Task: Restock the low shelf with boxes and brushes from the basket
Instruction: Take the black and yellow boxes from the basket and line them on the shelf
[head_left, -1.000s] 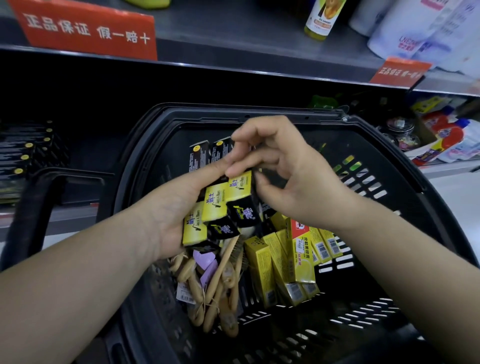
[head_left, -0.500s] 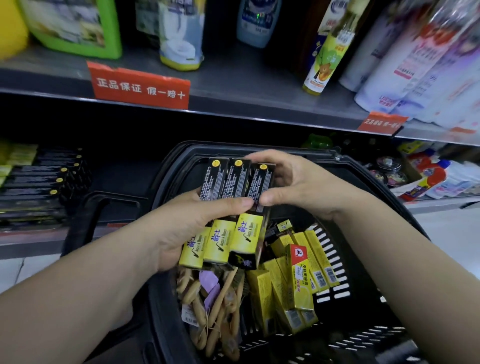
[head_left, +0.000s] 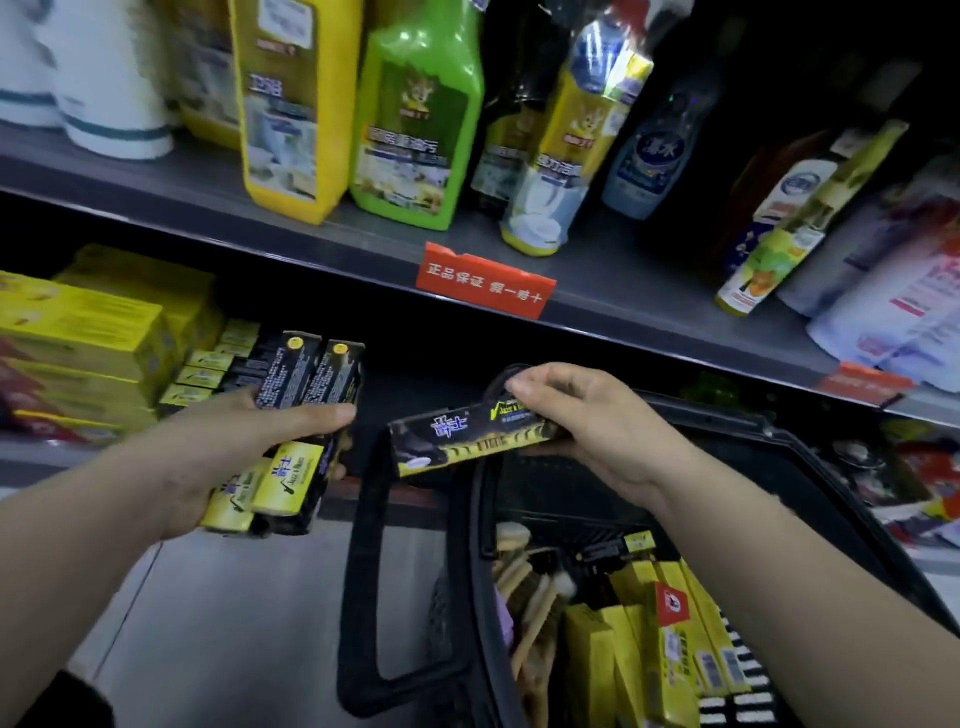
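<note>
Two black-and-yellow boxes (head_left: 298, 410) stand upright in my left hand (head_left: 244, 447), thumb laid across their fronts and fingers curled behind. The forearm is stretched out just in front of the low shelf (head_left: 47, 451), close to its matching stack. To the right, my right hand (head_left: 602, 431) pinches a single box (head_left: 467, 441) lying sideways, thumb on top, fingers beneath, over the basket (head_left: 779, 436) rim. Brushes (head_left: 524, 587) and yellow boxes (head_left: 623, 654) lie inside the basket.
</note>
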